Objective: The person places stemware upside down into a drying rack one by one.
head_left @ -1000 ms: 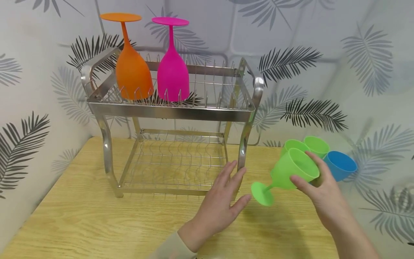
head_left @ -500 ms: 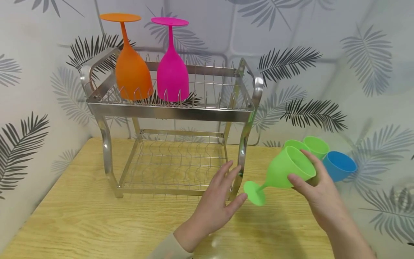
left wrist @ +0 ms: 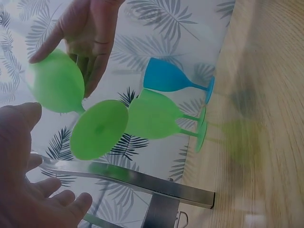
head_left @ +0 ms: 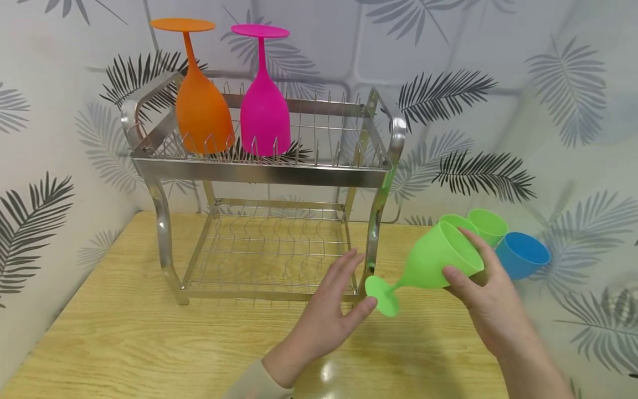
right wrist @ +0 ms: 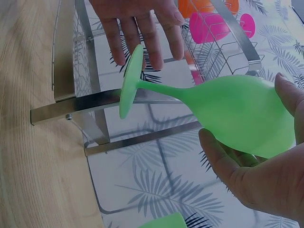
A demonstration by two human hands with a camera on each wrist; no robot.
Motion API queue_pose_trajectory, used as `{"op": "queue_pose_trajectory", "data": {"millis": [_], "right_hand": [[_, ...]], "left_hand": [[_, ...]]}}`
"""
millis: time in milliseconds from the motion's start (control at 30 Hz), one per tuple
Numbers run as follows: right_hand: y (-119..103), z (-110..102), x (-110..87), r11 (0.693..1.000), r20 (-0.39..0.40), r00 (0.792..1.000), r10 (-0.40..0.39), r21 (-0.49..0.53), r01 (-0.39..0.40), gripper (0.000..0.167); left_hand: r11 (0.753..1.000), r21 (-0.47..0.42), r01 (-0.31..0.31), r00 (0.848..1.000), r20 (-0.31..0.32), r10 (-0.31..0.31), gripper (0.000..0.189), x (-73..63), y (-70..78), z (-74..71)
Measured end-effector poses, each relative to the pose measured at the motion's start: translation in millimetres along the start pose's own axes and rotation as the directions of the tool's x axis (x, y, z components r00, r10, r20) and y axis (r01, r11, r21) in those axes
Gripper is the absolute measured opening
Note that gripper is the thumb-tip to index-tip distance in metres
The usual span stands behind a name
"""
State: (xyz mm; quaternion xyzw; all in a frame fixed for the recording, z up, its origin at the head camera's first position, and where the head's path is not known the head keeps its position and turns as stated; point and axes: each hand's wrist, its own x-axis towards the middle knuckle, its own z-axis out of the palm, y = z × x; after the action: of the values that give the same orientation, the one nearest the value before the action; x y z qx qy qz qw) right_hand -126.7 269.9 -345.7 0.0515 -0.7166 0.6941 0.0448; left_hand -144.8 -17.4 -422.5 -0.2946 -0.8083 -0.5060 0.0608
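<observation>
Head view: right hand [head_left: 485,296], fingers gripping the tilted green goblet [head_left: 430,257], has shifted towards frame centre (left hand [head_left: 321,318], fingers extended), nearer the rack [head_left: 264,173].

The right hand [left wrist: 92,33] grips a light-green stemmed goblet [left wrist: 56,84] near the left hand [left wrist: 21,194]; a blue stemmed goblet [left wrist: 164,76] and two light-green goblets [left wrist: 153,116] stand on the wood-grain worktop [left wrist: 266,190] near a silver metal frame [left wrist: 142,182].

The right hand [head_left: 490,302] has brought the tilted green goblet [head_left: 428,257] nearer the rack [head_left: 264,173], the left hand [head_left: 321,321] edging left.
</observation>
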Motion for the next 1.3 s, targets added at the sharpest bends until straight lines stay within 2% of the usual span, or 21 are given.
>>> {"op": "queue_pose_trajectory", "data": {"millis": [233, 400, 733, 1000, 1133, 1300], "right_hand": [[-2, 8, -0.5, 0.997, 0.007, 1.000, -0.020, 0.081, 0.019, 0.073], [-4, 16, 0.9, 0.985, 0.019, 0.999, -0.031, 0.168, 0.027, 0.069], [-7, 32, 4.5, 0.965, 0.019, 0.999, -0.049, 0.257, 0.042, 0.066], [-8, 43, 5.7, 0.942, 0.013, 0.999, -0.049, 0.334, 0.042, 0.069], [-7, 48, 5.6, 0.922, 0.015, 0.999, -0.046, 0.385, 0.037, 0.072], [-4, 54, 6.7, 0.914, 0.015, 0.999, -0.052, 0.403, 0.042, 0.066]], "left_hand": [[0.999, -0.026, 0.039, 0.999, -0.009, -0.039, 0.079, -2.5, -1.5, -5.7], [0.995, -0.085, 0.052, 0.998, -0.025, -0.054, 0.080, -3.1, -2.5, -8.9], [0.977, -0.211, 0.031, 0.999, -0.037, -0.040, 0.084, -2.7, -5.9, -12.2], [0.946, -0.324, -0.007, 0.998, -0.058, -0.012, 0.084, -4.2, -6.7, -15.1], [0.930, -0.367, 0.006, 0.997, -0.065, -0.032, 0.086, -5.5, -5.8, -17.2], [0.896, -0.441, 0.046, 0.995, -0.064, -0.082, 0.086, -7.1, -4.3, -20.4]]}}
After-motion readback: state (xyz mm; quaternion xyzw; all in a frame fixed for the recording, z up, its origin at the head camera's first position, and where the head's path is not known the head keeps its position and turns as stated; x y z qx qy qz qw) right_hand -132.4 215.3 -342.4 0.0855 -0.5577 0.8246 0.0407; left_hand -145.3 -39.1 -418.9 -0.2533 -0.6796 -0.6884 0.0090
